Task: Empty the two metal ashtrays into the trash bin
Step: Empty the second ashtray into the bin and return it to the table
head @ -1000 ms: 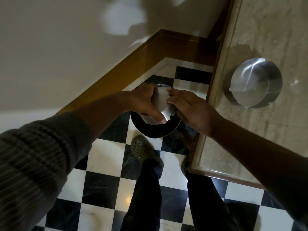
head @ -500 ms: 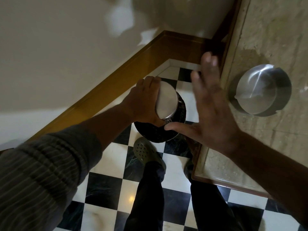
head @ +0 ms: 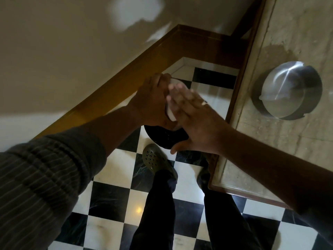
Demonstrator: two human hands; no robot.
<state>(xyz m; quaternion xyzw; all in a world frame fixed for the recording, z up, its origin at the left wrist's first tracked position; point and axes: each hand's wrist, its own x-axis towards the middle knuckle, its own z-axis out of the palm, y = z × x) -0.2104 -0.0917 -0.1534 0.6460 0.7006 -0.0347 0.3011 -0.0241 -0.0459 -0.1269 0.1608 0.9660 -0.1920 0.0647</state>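
Note:
My left hand grips a round metal ashtray, tipped on its side above the black trash bin on the floor. Only slivers of this ashtray show between my hands. My right hand lies flat with fingers spread against the ashtray's base, blurred by motion. A second metal ashtray rests on the marble tabletop at the right, apart from both hands. The bin's inside is dark and mostly hidden by my hands.
The bin stands in a corner between a cream wall with a wooden skirting and the table's wooden edge. My feet, one in a green perforated clog, stand on the black-and-white checkered floor just behind the bin.
My right hand, lifted away open half a second ago, has come back down flat onto the base of the tipped ashtray. My left hand keeps holding the ashtray over the bin.

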